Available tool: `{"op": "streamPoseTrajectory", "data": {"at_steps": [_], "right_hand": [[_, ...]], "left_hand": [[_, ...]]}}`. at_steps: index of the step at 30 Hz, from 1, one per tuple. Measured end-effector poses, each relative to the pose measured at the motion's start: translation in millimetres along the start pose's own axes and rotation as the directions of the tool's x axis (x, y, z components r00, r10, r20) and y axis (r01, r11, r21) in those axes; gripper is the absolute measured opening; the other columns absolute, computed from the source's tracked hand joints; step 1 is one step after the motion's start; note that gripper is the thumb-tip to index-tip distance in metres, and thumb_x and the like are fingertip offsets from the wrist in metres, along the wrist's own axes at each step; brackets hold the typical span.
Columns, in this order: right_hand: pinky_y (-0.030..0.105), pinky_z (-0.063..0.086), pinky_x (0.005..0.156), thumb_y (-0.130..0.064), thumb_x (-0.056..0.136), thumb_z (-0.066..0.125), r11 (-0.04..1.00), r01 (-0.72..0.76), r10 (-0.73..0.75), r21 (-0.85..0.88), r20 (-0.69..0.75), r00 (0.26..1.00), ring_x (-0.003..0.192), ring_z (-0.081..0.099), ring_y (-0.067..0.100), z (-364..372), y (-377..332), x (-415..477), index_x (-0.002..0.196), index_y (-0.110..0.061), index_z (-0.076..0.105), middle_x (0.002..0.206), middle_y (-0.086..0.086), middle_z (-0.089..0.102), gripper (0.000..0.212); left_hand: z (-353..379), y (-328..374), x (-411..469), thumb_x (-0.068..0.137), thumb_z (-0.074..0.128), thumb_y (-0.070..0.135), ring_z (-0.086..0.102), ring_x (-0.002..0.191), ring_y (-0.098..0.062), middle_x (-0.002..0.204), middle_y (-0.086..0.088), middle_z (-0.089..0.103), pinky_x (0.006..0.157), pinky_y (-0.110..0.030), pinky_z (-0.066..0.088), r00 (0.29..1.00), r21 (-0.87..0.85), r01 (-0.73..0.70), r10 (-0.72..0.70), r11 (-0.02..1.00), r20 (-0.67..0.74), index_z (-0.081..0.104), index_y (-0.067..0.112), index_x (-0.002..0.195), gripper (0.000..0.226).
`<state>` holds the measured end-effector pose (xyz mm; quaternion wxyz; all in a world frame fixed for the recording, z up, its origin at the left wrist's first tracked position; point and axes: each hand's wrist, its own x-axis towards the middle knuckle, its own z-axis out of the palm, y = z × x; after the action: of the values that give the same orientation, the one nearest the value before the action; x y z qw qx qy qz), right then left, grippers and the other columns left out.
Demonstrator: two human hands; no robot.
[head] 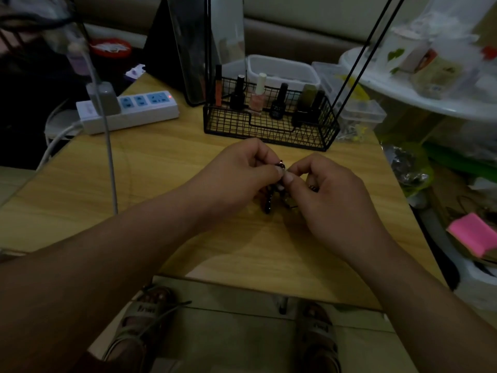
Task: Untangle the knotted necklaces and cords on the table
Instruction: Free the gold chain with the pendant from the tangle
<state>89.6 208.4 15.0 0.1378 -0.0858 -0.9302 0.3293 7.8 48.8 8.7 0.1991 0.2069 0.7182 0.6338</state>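
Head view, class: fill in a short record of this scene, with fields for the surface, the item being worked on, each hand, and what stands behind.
surface: wooden table
item: beaded necklace, dark beads showing below the fingers
left hand: pinches the necklace's upper end
right hand: pinches the same spot, thumbs nearly meeting
behind: black wire basket holding nail polish bottles
far left: white power strip

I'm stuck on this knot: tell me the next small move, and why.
Probably ease the two pinches slightly apart: the left hand and right hand both pinch the dark beaded strand at one spot, thumbs almost touching, while its tail hangs slack below.
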Motion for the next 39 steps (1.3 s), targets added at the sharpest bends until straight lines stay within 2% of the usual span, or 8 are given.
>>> {"op": "streamPoseTrajectory", "data": {"at_steps": [7, 11, 15, 20, 25, 29, 32, 39], "right_hand": [[0.035, 0.045, 0.050, -0.036, 0.100, 0.060, 0.999, 0.033, -0.033, -0.019, -0.035, 0.999, 0.058, 0.057, 0.008, 1, 0, -1, 0.092, -0.033, 0.063, 0.066, -0.015, 0.062, 0.009], [0.023, 0.042, 0.048, -0.030, 0.100, 0.063, 0.998, 0.022, -0.018, 0.053, -0.070, 0.997, 0.058, 0.058, 0.005, -1, 3, 2, 0.087, -0.031, 0.065, 0.066, -0.019, 0.062, 0.013], [0.039, 0.057, 0.060, -0.032, 0.101, 0.065, 0.988, 0.046, -0.034, 0.145, -0.087, 0.996, 0.069, 0.060, 0.007, -4, 5, 0, 0.093, -0.034, 0.071, 0.075, -0.022, 0.063, 0.010], [0.012, 0.037, 0.051, -0.025, 0.101, 0.065, 0.976, 0.126, -0.107, 0.177, -0.112, 0.988, 0.061, 0.053, 0.001, -7, 2, 0, 0.096, -0.030, 0.073, 0.067, -0.023, 0.059, 0.010], [0.008, 0.037, 0.055, -0.020, 0.101, 0.065, 0.968, 0.153, -0.136, 0.199, -0.098, 0.986, 0.064, 0.055, -0.002, -8, 0, -1, 0.099, -0.025, 0.074, 0.069, -0.026, 0.060, 0.010], [0.013, 0.039, 0.052, -0.030, 0.102, 0.063, 0.975, 0.099, -0.085, 0.200, -0.078, 0.993, 0.062, 0.053, 0.001, -11, 1, 1, 0.096, -0.031, 0.070, 0.073, -0.009, 0.061, 0.010], [0.029, 0.048, 0.058, -0.040, 0.102, 0.061, 0.977, 0.005, -0.005, 0.213, 0.003, 1.000, 0.057, 0.051, 0.001, -9, 2, 1, 0.093, -0.031, 0.070, 0.064, -0.016, 0.059, 0.015], [0.054, 0.057, 0.066, -0.039, 0.099, 0.066, 0.977, -0.019, 0.012, 0.214, 0.034, 0.999, 0.067, 0.062, 0.019, -5, -2, 0, 0.084, -0.030, 0.068, 0.072, -0.002, 0.065, 0.017]], "left_hand": [[1, 1, -1, 0.100, 0.066, 0.012, 0.071, 0.074, -0.011, 0.080, 0.000, 0.075, 0.069, -0.025, 0.056, 0.998, 0.036, 0.004, -0.006, 0.999, 0.062, 0.066, 0.013, 0.099, 0.001], [1, -1, 2, 0.101, 0.062, 0.008, 0.070, 0.073, -0.017, 0.084, -0.008, 0.072, 0.071, -0.034, 0.060, 0.994, -0.007, 0.083, -0.084, 0.997, -0.067, 0.064, 0.013, 0.099, 0.005], [-4, -1, 3, 0.102, 0.061, 0.011, 0.068, 0.071, -0.020, 0.094, -0.013, 0.073, 0.071, -0.038, 0.062, 0.991, 0.032, 0.112, -0.109, 0.993, -0.073, 0.070, 0.016, 0.106, 0.011], [-6, 1, 1, 0.104, 0.062, 0.018, 0.070, 0.081, -0.014, 0.093, -0.003, 0.075, 0.075, -0.029, 0.061, 0.994, 0.015, 0.075, -0.076, 0.997, 0.078, 0.073, 0.020, 0.112, 0.014], [-9, 2, 1, 0.104, 0.061, 0.019, 0.070, 0.085, -0.013, 0.093, -0.002, 0.075, 0.078, -0.027, 0.059, 0.989, -0.033, 0.088, -0.083, 0.996, 0.126, 0.074, 0.014, 0.110, 0.015], [-14, 2, 3, 0.105, 0.061, 0.021, 0.068, 0.080, -0.020, 0.086, -0.009, 0.072, 0.083, -0.039, 0.061, 0.997, 0.016, 0.068, -0.068, 0.998, 0.048, 0.072, 0.011, 0.103, 0.015], [-11, 0, 3, 0.105, 0.060, 0.028, 0.072, 0.079, -0.023, 0.086, -0.009, 0.075, 0.087, -0.049, 0.063, 0.999, 0.156, 0.026, -0.022, 0.987, -0.030, 0.073, 0.018, 0.099, 0.018], [-6, 2, 0, 0.106, 0.058, 0.032, 0.069, 0.070, -0.018, 0.082, -0.008, 0.073, 0.072, -0.044, 0.061, 0.996, 0.294, -0.037, 0.060, 0.955, -0.069, 0.071, 0.022, 0.092, 0.021]]}}
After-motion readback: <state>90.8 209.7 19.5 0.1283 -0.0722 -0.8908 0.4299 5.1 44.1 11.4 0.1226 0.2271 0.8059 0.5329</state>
